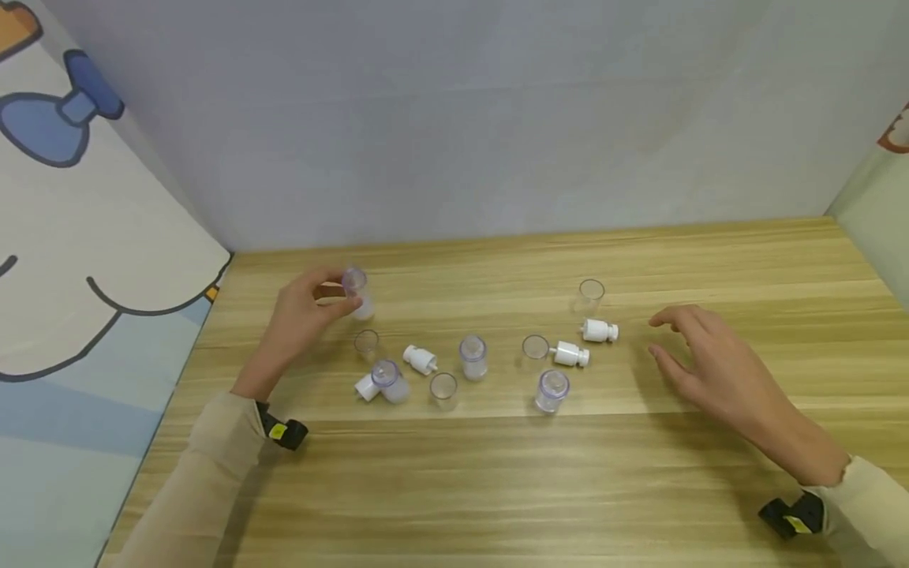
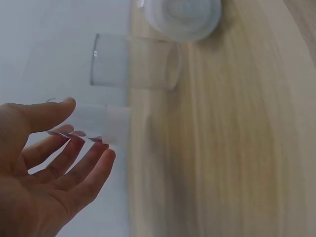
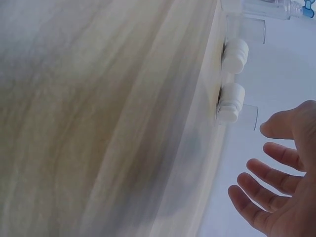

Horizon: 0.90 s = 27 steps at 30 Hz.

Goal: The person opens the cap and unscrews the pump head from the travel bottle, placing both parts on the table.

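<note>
At the far left of the table, my left hand [image 1: 305, 312] grips a small clear plastic bottle [image 1: 357, 293] between thumb and fingers. The bottle stands upright, its rim tinted purple and its lower part whitish. In the left wrist view, a clear cylindrical cap [image 2: 136, 61] is beside the held bottle. My right hand [image 1: 717, 375] hovers over the right side of the table with loosely bent fingers and nothing in them. Nearest to it lie two white pump heads [image 1: 600, 330] on their sides. Clear caps [image 1: 591, 293] stand close by.
Mid-table are several purple-rimmed clear bottles [image 1: 473, 357], more clear caps [image 1: 443, 390], another white pump head [image 1: 420, 360] and a white cylindrical piece [image 1: 367, 387]. A grey wall [image 1: 497, 142] rises behind the wooden table [image 1: 461, 489]; a cartoon-printed panel [image 1: 106, 237] borders its left.
</note>
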Motion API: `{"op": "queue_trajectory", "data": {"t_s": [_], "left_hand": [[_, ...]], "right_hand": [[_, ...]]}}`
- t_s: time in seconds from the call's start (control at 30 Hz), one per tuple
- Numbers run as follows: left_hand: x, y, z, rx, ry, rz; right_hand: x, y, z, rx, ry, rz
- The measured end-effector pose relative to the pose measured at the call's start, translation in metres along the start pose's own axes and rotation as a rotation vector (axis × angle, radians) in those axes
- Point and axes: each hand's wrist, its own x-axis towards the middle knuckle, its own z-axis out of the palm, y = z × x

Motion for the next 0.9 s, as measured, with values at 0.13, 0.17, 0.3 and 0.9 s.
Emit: {"op": "queue_trajectory", "data": {"t_s": [0.13,0.17,0.3,0.9], "left_hand": [[0.002,-0.009,0.001,0.009,-0.036,-0.053],[0.003,-0.011,0.002,0.008,-0.039,-0.062],[0.002,-0.013,0.002,-0.006,-0.040,-0.082],[0.001,-0.015,0.003,0.011,-0.056,-0.070]], "right_hand": [[-0.001,0.002,-0.001,-0.001,0.000,0.001],[-0.001,0.002,-0.001,-0.002,0.000,0.000],[-0.002,0.004,-0.002,-0.008,-0.002,0.001],[-0.006,0.006,-0.009,-0.026,-0.014,0.014]]}}
